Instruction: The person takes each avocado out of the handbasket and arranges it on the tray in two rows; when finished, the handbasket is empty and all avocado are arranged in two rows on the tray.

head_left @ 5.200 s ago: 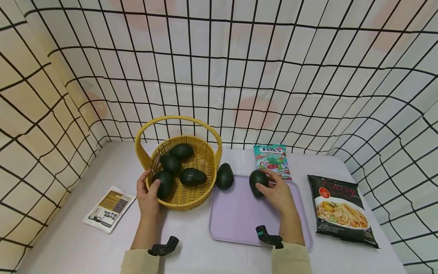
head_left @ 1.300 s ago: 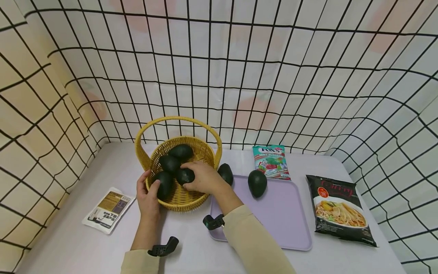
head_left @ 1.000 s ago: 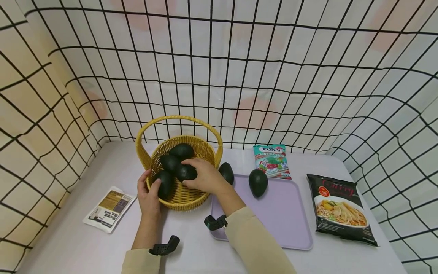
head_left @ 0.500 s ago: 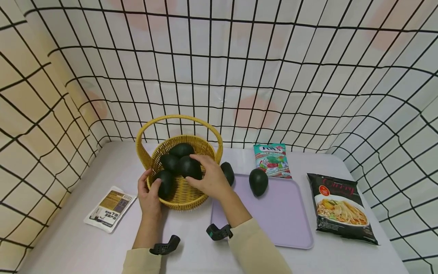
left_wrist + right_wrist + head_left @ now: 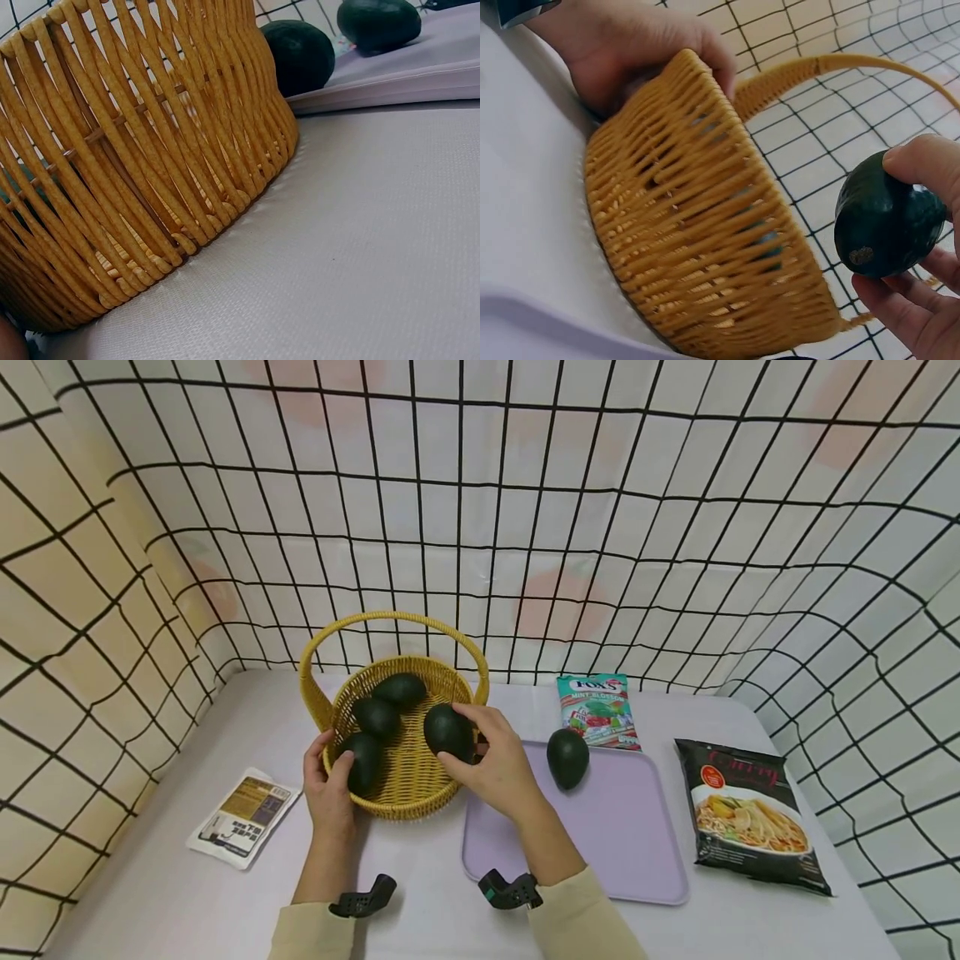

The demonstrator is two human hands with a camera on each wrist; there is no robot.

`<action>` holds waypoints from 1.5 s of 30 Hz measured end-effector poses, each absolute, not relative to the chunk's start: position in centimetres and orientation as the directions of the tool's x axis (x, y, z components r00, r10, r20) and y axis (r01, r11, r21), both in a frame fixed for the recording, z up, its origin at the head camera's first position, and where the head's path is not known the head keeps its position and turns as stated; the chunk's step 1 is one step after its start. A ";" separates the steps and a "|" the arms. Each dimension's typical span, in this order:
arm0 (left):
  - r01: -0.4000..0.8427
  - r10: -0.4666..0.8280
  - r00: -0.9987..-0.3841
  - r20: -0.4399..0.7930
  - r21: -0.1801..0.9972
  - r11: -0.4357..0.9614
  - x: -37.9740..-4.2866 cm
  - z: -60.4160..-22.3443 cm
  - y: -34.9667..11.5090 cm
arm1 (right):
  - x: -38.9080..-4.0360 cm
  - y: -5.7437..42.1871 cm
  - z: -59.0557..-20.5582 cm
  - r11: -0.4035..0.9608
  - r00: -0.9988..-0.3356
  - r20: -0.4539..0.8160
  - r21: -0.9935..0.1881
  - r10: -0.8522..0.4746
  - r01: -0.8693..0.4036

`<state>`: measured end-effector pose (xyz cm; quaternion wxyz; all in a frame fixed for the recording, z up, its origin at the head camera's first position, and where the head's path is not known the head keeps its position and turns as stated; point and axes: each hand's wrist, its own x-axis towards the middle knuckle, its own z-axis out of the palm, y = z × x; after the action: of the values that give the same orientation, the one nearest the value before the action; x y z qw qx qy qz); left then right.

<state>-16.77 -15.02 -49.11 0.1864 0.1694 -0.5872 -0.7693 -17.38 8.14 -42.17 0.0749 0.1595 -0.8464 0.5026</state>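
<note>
My right hand [image 5: 495, 764] pinches a dark green avocado [image 5: 448, 732] between thumb and fingers, over the right side of the yellow wicker basket [image 5: 420, 789]. In the right wrist view this avocado [image 5: 885, 217] is raised above the rim. At the basket's left rim my left hand [image 5: 330, 789] holds on, thumb inside and fingers outside. Three avocados lie in the basket: one at the back [image 5: 400, 690], one in the middle [image 5: 377, 718] and one by the left thumb [image 5: 363, 764]. Another avocado [image 5: 298, 58] stands beside the basket, hidden behind my right hand in the head view.
A lilac tray [image 5: 600, 843] lies right of the basket, with an avocado [image 5: 567, 758] on its far part. Behind it is a mint candy bag [image 5: 597, 710]. A black noodle packet [image 5: 750, 818] lies at the right, a white-and-brown pouch [image 5: 243, 818] at the left.
My right hand let go of the avocado on the tray, reached into the basket and took hold of another. It has lifted that one toward the right rim. The left hand stays put.
</note>
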 end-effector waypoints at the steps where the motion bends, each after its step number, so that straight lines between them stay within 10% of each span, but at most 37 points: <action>1: 0.088 -0.486 -0.873 -0.042 0.967 -0.241 -16.8 -49.1 -15.0 | -17.3 8.3 -42.1 0.439 -0.938 0.288 -0.830 -0.192 -0.344; 45: 0.087 -0.490 -0.871 -0.047 0.965 -0.247 -16.8 -49.3 -15.1 | -15.1 24.7 -41.0 0.617 -0.943 0.249 -0.785 0.220 -0.063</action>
<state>-16.82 -15.09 -49.26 0.1871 0.1723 -0.5844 -0.7706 -15.09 24.69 -41.02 0.1626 -0.0444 -0.8843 0.4355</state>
